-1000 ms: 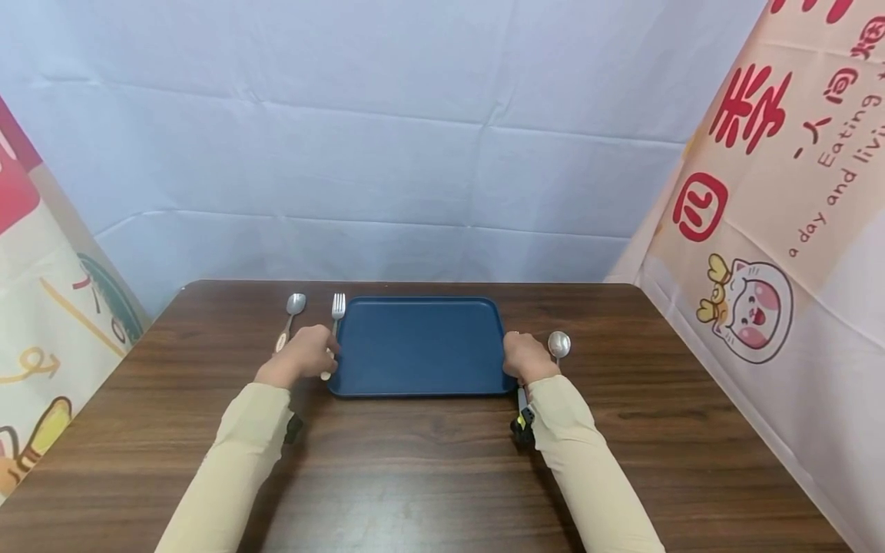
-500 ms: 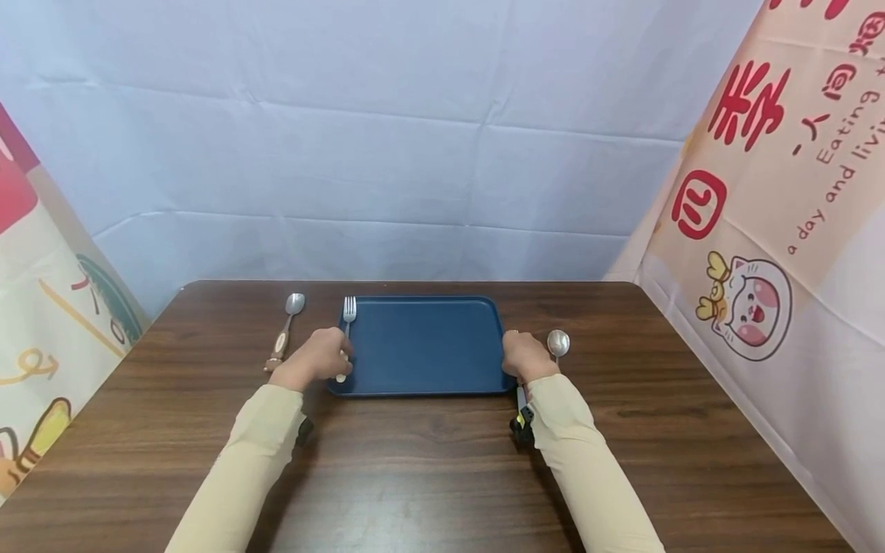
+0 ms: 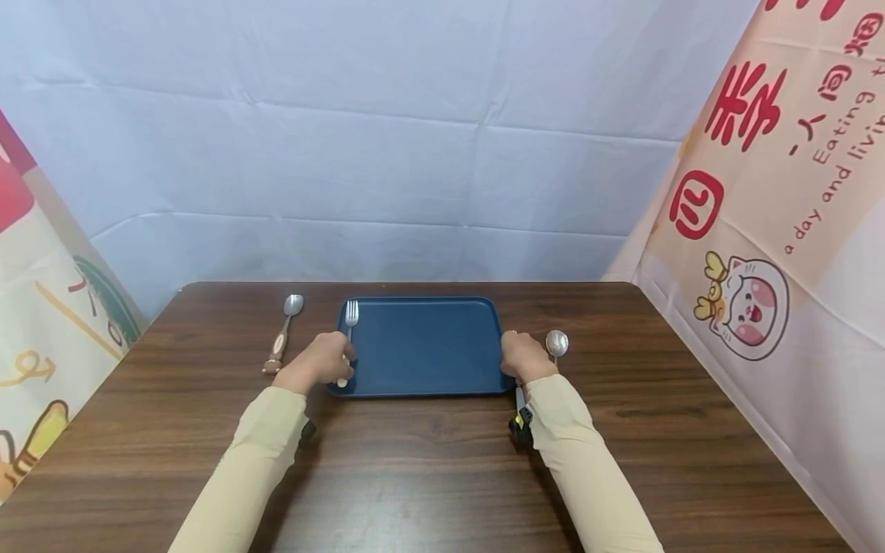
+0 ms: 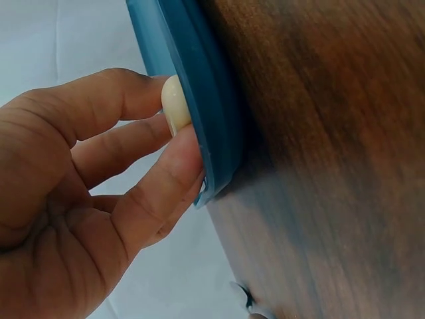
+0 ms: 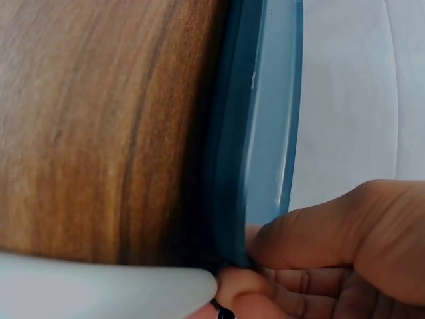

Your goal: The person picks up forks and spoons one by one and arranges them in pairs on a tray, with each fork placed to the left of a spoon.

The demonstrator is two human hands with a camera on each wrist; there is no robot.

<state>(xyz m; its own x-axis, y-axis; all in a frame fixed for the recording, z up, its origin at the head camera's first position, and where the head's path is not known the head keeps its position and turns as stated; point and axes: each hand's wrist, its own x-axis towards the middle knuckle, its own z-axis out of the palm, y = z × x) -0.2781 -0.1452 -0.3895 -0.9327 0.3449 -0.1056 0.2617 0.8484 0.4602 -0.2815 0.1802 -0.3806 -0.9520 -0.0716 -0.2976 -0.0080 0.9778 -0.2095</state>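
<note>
A blue tray (image 3: pixel 422 346) lies on the table. My left hand (image 3: pixel 326 358) is at its left side, pinching the pale handle end of a fork (image 3: pixel 352 313). The tines point away over the tray. In the left wrist view, thumb and fingers close on the rounded cream handle tip (image 4: pixel 175 103) just over the tray's rim. My right hand (image 3: pixel 525 356) is at the tray's right edge. In the right wrist view its thumb lies inside the rim (image 5: pixel 269 133) and the forefinger outside, gripping the corner. A smooth white elongated thing (image 5: pixel 99 289) ends against that forefinger.
Left of the tray lies a spoon with a brown handle (image 3: pixel 280 342). A round-bowled spoon (image 3: pixel 557 343) lies just right of my right hand, its handle partly hidden. The brown wooden table (image 3: pixel 415 476) ends at a white cloth backdrop (image 3: pixel 387 153); printed cloths hang at both sides.
My left hand has moved right with the fork, from beside the tray to over its left edge, uncovering the left spoon's handle. My right hand stays put.
</note>
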